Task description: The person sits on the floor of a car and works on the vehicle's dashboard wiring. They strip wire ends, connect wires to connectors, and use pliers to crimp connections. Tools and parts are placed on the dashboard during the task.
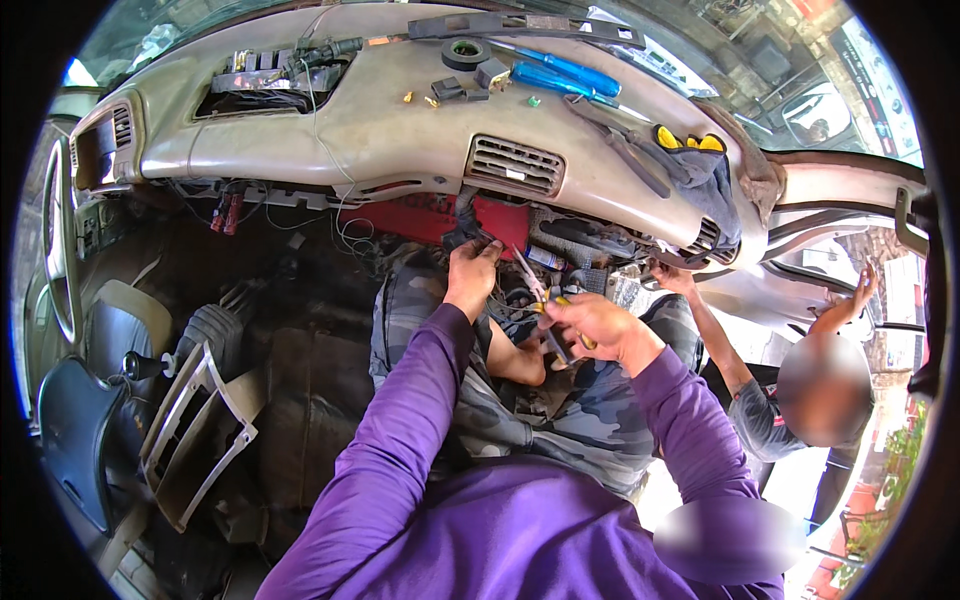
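Note:
My left hand (470, 272) reaches under the beige dashboard (400, 130) and grips a bundle of dark wires (462, 232) in front of a red part. My right hand (598, 325) is closed around the handles of pliers (535, 285) with red and yellow grips, whose jaws point up toward the wiring. Both my sleeves are purple. A person in camouflage clothing (560, 410) lies below my hands, under the dashboard.
Blue screwdrivers (565, 75), a roll of black tape (465, 52), small parts and a dark cloth (690, 165) lie on the dashboard top. The steering wheel (55, 240) and a loose vent panel (195, 430) are left. Another person (800, 390) stands at the open right door.

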The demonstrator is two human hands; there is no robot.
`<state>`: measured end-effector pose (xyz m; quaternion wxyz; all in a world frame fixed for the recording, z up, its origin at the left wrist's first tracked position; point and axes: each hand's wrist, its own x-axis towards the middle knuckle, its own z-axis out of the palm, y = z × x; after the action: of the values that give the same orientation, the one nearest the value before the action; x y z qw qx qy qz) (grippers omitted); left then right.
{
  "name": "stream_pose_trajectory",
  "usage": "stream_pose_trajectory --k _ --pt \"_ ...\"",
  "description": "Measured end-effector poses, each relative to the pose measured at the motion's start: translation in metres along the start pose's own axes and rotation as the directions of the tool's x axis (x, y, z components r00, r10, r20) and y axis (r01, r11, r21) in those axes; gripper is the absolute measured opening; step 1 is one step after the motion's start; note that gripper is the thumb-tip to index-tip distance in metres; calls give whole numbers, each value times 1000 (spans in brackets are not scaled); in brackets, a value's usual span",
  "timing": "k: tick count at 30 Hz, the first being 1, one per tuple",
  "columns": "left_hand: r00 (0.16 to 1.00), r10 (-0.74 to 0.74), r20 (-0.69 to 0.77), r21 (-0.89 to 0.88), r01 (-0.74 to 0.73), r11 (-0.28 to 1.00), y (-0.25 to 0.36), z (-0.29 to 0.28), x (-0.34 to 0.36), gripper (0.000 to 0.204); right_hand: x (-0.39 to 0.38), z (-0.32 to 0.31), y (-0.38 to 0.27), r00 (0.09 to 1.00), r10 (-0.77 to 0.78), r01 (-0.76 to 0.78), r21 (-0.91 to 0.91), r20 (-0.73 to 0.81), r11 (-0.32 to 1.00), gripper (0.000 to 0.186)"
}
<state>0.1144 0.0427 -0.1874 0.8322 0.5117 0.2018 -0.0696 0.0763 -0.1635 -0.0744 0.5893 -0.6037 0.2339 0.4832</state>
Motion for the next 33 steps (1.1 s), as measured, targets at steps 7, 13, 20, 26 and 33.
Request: stream_pose_trajectory --k 7,13,20,26,33 --pt "963 -238 127 -227 262 938 13 -6 -3 11 -1 1 22 426 -899 -205 -957 103 -207 28" --pt "951 -274 146 -290 306 907 20 -3 -7 11 12 -8 9 380 -898 -255 -908 223 -333 31" --pt "937 -300 176 -308 342 888 21 -8 -4 11 15 -12 1 426 -874 -226 -907 236 -356 27" --pt "970 -206 127 -216 230 949 11 -7 -2 7 18 -9 15 603 -793 10 -994 89 -105 25" --pt "998 -60 22 -7 60 998 14 0 -6 3 -9 0 -27 967 97 -143 186 236 972 28"
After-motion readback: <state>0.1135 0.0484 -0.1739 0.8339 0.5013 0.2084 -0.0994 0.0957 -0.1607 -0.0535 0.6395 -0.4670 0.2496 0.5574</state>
